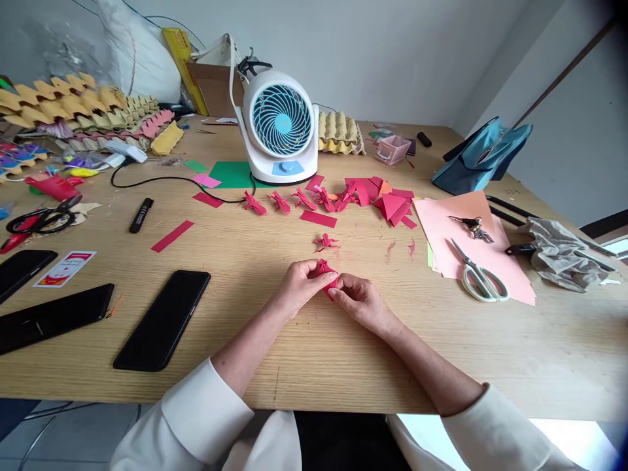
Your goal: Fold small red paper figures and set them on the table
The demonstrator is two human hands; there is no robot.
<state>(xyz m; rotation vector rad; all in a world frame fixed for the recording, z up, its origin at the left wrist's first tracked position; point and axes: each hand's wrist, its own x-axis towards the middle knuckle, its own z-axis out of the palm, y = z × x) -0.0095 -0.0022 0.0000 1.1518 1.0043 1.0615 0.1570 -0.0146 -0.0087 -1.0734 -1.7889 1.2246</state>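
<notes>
Between my two hands is a small folded piece of red paper (324, 267), held just above the table. My left hand (300, 286) pinches it from the left, thumb lying across its front. From the right, the thumb and bent fingers of my right hand (360, 299) grip its lower edge. Just beyond my fingertips lies a small red folded-paper figure (326, 243). Farther back, several similar red paper figures (279, 203) stand in a row, with a pile of red paper pieces (390, 204) at the row's right end.
A white fan (282, 124) stands behind the row. Scissors (478, 275) lie on pink paper sheets (510, 261) at right, near a blue bag (481, 157). On the left are a black phone (164, 320), a marker (142, 216) and stacked egg trays (73, 104).
</notes>
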